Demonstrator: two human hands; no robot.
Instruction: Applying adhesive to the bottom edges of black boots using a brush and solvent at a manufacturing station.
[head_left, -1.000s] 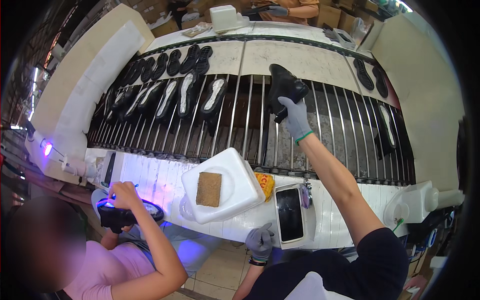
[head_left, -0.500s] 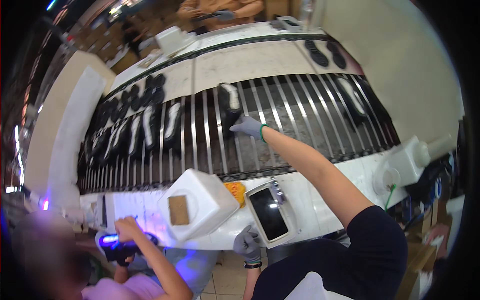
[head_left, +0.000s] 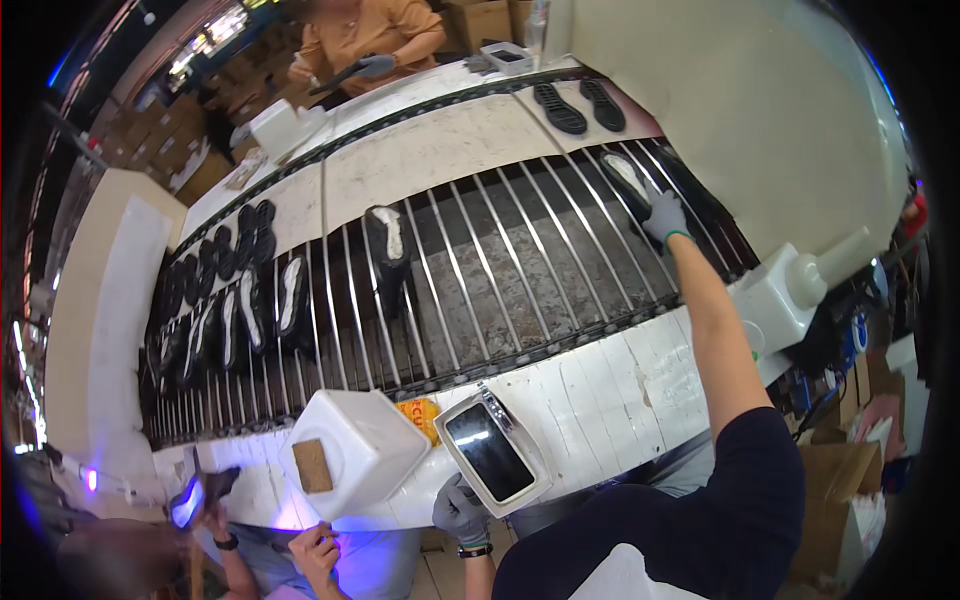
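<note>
At the right end of the slatted metal conveyor, my right hand [head_left: 665, 217], in a grey glove, grips the near end of a black shoe upper [head_left: 627, 178] with a white underside. Part of the upper lies hidden behind the fingers. My left hand [head_left: 461, 508], also gloved in grey, is low beside a white tray [head_left: 540, 483] that holds a dark, shiny slab. Its fingers are curled, and whatever they may hold is out of sight. Another black shoe upper [head_left: 390, 245] rests farther left on the slats, apart from both hands.
Several more uppers [head_left: 292, 300] line the conveyor's left side. Black treaded soles [head_left: 560, 108] lie on the pale far ledge. A white container [head_left: 355, 445] stands left of the tray, a white jug [head_left: 785, 295] at right. One co-worker [head_left: 370, 40] is across; another's hand [head_left: 315, 553] is at lower left.
My right hand has left the middle shoe upper and moved right onto another one. My view has shifted right. The left neighbour's hands have moved lower.
</note>
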